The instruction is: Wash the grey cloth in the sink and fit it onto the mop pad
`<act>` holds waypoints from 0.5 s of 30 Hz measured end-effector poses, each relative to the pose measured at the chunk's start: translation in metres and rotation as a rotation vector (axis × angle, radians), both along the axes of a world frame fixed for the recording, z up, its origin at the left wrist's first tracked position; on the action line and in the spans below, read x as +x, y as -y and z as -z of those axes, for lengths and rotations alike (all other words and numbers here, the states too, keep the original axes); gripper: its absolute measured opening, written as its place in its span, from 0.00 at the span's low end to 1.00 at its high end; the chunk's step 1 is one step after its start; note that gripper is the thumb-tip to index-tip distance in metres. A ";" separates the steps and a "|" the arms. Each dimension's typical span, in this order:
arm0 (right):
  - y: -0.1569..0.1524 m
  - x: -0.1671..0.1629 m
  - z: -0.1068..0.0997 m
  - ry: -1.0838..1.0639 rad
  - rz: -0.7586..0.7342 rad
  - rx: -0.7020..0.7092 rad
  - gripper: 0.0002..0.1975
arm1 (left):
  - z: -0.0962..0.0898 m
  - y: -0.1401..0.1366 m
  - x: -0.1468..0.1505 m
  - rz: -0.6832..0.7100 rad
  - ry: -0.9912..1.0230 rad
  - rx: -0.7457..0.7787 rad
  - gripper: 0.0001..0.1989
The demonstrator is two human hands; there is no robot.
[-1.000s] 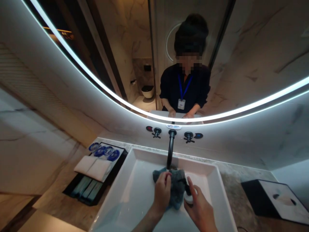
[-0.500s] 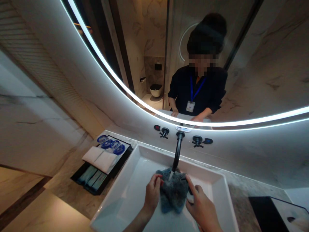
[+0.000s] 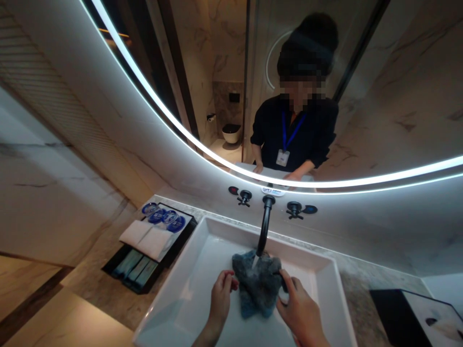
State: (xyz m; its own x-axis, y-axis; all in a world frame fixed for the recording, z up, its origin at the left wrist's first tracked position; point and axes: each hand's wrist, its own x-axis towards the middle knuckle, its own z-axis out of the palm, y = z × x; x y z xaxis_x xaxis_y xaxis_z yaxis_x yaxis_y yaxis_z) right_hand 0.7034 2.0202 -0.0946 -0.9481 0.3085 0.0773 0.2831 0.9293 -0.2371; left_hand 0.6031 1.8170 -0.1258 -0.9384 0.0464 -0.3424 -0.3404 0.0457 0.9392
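A wet blue-grey cloth (image 3: 258, 289) lies bunched in the white sink (image 3: 188, 270), under water running from the black faucet (image 3: 265, 226). My left hand (image 3: 220, 296) is at the cloth's left edge, its fingers loosely curled with nothing visible between them. At the right edge of the cloth is my right hand (image 3: 298, 303), fingers bent around a small dark object (image 3: 283, 284) that presses against the cloth. What kind of object it is cannot be made out, as the fingers cover most of it.
Two black cross handles (image 3: 245, 197) (image 3: 294, 209) flank the faucet on the wall. A black tray (image 3: 144, 284) with folded white cloth, blue round items and packets stands left. A black-and-white box (image 3: 394, 313) is at right. The lit mirror (image 3: 224, 111) shows a person's reflection.
My left hand has drawn back slightly down and left, off the cloth's edge. My right hand stays at the cloth's right side. Water keeps running onto the cloth.
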 end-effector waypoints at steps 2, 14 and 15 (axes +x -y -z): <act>-0.002 0.001 0.002 -0.041 -0.017 -0.033 0.32 | 0.001 -0.002 -0.002 0.011 0.003 -0.014 0.27; -0.040 0.029 -0.006 -0.469 0.188 -0.250 0.32 | -0.087 -0.140 -0.022 0.589 -0.804 -0.223 0.18; -0.049 0.036 -0.006 -0.461 0.254 -0.243 0.34 | -0.094 -0.164 -0.032 0.549 -0.829 -0.244 0.21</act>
